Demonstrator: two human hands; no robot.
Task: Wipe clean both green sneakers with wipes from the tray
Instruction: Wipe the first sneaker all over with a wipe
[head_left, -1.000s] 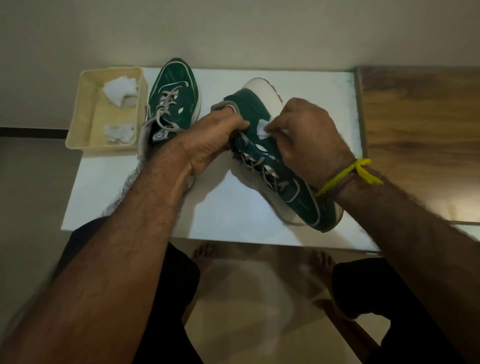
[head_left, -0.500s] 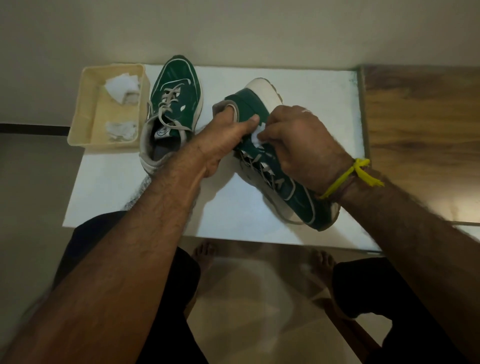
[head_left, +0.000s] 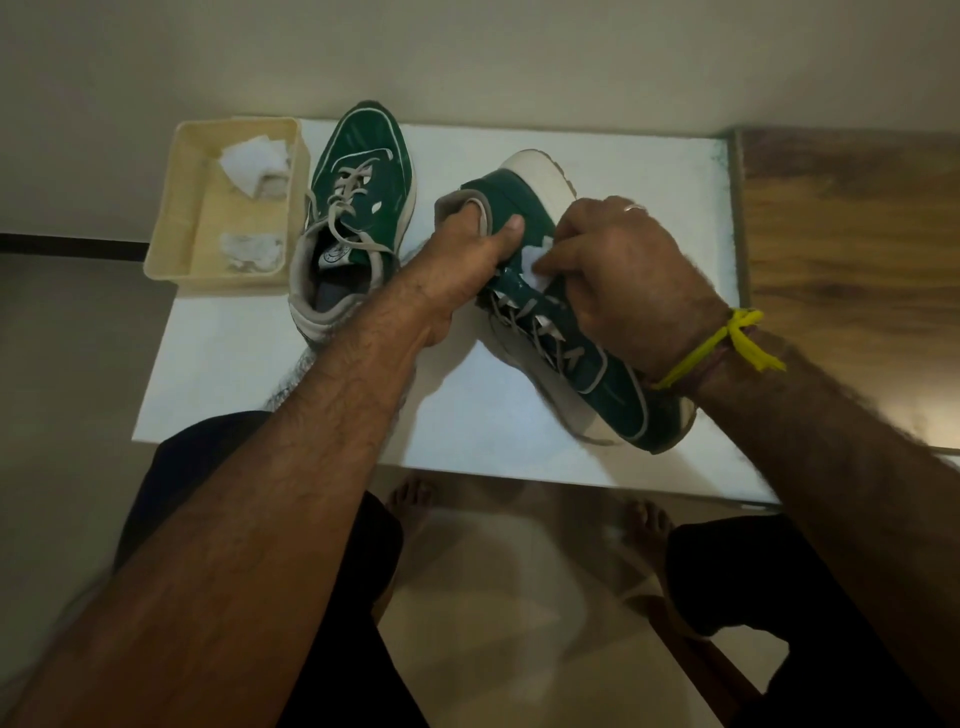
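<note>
One green sneaker (head_left: 613, 387) lies tilted on its side on the white board, toe toward me, heel and pale sole turned away. My left hand (head_left: 462, 260) grips its heel collar, fingers inside the opening and thumb on the green side. My right hand (head_left: 618, 275) presses a small white wipe (head_left: 535, 262) against the sneaker's side near the laces. The other green sneaker (head_left: 358, 171) stands upright to the left, toe pointing away, untouched. A cream tray (head_left: 176, 208) at the far left holds two crumpled white wipes (head_left: 252, 163).
The white board (head_left: 623, 156) rests on a low surface against a pale wall. A wooden surface (head_left: 852, 249) adjoins it on the right. My dark-clothed knees and bare feet (head_left: 410, 499) are below the board's near edge.
My right hand with the wipe has slid slightly along the sneaker's side. My left hand has shifted its grip, thumb now lying on the green heel panel. The sneaker has tilted a little.
</note>
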